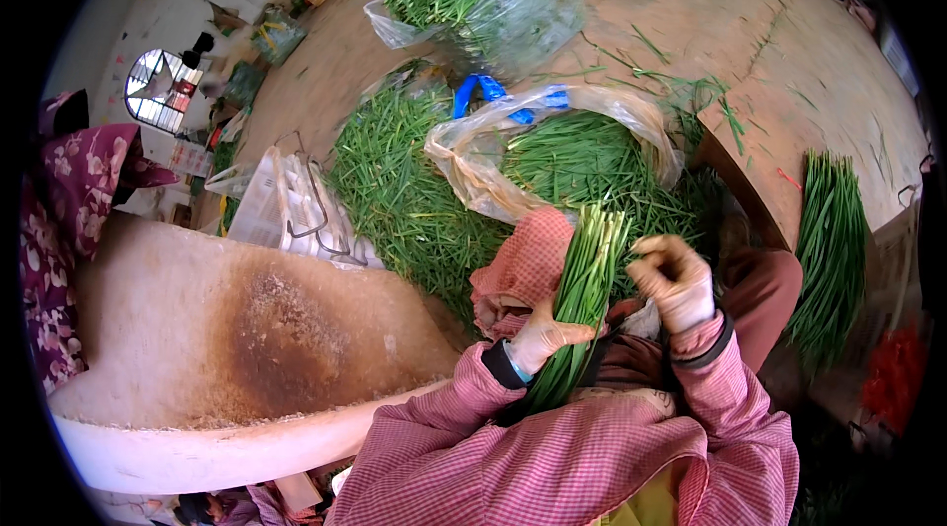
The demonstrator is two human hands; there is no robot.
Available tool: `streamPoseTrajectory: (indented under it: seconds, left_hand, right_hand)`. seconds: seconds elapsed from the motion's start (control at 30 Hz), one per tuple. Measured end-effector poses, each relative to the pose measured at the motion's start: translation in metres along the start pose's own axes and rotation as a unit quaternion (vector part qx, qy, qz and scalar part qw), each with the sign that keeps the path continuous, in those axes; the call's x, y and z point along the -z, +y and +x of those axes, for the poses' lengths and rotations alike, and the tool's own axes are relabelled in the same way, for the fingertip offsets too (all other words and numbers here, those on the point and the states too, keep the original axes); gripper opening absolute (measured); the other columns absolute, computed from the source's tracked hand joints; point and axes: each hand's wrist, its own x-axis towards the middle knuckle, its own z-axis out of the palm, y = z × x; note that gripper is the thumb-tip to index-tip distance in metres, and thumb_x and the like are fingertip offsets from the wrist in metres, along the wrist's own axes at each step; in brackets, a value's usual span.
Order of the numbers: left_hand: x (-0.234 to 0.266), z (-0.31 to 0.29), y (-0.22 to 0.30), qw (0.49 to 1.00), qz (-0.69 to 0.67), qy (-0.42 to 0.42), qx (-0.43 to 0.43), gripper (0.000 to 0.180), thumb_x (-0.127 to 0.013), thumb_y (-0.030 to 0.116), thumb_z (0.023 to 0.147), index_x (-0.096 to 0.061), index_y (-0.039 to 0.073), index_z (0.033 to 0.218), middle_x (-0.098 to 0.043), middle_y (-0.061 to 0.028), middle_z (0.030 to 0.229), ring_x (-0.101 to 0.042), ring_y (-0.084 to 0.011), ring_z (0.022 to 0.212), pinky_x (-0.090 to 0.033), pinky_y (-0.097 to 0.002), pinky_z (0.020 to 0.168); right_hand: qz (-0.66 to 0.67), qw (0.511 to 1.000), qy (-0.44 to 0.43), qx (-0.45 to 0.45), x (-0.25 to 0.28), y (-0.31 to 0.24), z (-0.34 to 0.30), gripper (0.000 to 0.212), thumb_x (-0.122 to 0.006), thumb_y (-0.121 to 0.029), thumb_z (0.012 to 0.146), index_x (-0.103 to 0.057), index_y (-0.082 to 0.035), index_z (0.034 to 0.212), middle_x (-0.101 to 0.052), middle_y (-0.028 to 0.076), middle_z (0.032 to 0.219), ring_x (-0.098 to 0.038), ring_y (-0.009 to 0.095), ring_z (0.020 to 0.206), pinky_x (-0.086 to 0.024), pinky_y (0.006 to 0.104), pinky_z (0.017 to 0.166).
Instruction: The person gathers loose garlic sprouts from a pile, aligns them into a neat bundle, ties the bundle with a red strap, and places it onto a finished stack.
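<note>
My left hand (545, 338) is closed round a bunch of garlic chives (587, 274), holding it upright over my lap with the pale stem ends at the top. The green leaves hang down below my palm. Just right of the stem ends, my right hand (675, 281) is raised with its fingers curled in a pinch. It is apart from the bunch, and anything between its fingertips is too small to make out. A pale covering shows on both hands. Beyond them, a clear plastic bag (459, 163) lies open with chives (572, 159) inside.
Loose chives (395, 181) are heaped left of the bag. Another bag of chives (523, 23) stands farther off. A tied bunch (831, 250) lies at right by a brown board (755, 166). At left is a pale, stained stone-like slab (158, 319); a person's floral sleeve (89, 181) is beyond.
</note>
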Motion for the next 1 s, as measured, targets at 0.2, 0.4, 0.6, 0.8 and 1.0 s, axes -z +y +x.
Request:
streamPoseTrajectory:
  seconds: [0.2,0.4,0.6,0.8,1.0]
  left_hand:
    - [-0.010,-0.003,-0.009,0.997,-0.063,-0.026,0.034,0.054,-0.068,0.008,0.068,-0.047,0.003,0.117,-0.058,-0.0058,0.102,-0.055,-0.0141,0.090,-0.043,-0.0256,0.082]
    - [-0.002,-0.018,-0.015,0.984,-0.078,-0.103,0.119,0.068,-0.069,0.018,0.066,-0.039,0.001,0.125,-0.056,-0.0069,0.105,-0.052,-0.0136,0.093,-0.040,-0.0262,0.084]
    - [0.003,-0.016,-0.035,0.994,-0.054,-0.075,0.057,0.071,-0.072,0.013,0.064,-0.040,0.002,0.126,-0.052,-0.0051,0.113,-0.052,-0.0126,0.091,-0.041,-0.0265,0.084]
    - [-0.009,-0.015,-0.030,0.997,-0.048,-0.053,0.036,0.071,-0.072,0.013,0.065,-0.039,0.003,0.127,-0.050,-0.0050,0.118,-0.051,-0.0113,0.092,-0.042,-0.0261,0.084]
    - [-0.007,-0.018,-0.044,1.000,-0.001,-0.008,0.020,0.067,-0.071,0.008,0.067,-0.040,0.004,0.126,-0.051,-0.0044,0.116,-0.051,-0.0115,0.097,-0.041,-0.0269,0.087]
  right_hand:
    - [-0.035,0.979,-0.112,-0.169,-0.010,-0.012,-0.004,0.009,-0.055,-0.004,0.085,-0.058,0.004,0.082,-0.057,0.005,0.060,-0.054,0.011,0.047,-0.043,0.0212,0.043]
    - [0.205,0.903,-0.217,-0.309,0.021,0.000,0.014,0.005,-0.061,-0.005,0.081,-0.057,-0.002,0.080,-0.060,0.007,0.061,-0.055,0.013,0.047,-0.042,0.0213,0.040]
    - [0.380,0.891,-0.160,-0.189,0.038,0.002,0.029,0.007,-0.056,-0.010,0.082,-0.055,-0.004,0.078,-0.055,0.004,0.059,-0.048,0.013,0.045,-0.039,0.0216,0.041]
    - [-0.073,0.989,0.097,0.086,0.084,0.013,0.048,0.031,-0.065,-0.019,0.079,-0.057,-0.003,0.104,-0.062,0.010,0.091,-0.059,0.021,0.082,-0.048,0.0270,0.074]
    - [-0.578,0.764,-0.164,0.235,0.019,-0.018,0.009,0.064,-0.075,-0.030,0.054,-0.056,-0.022,0.114,-0.037,0.012,0.135,-0.026,0.040,0.126,-0.029,0.0515,0.097]
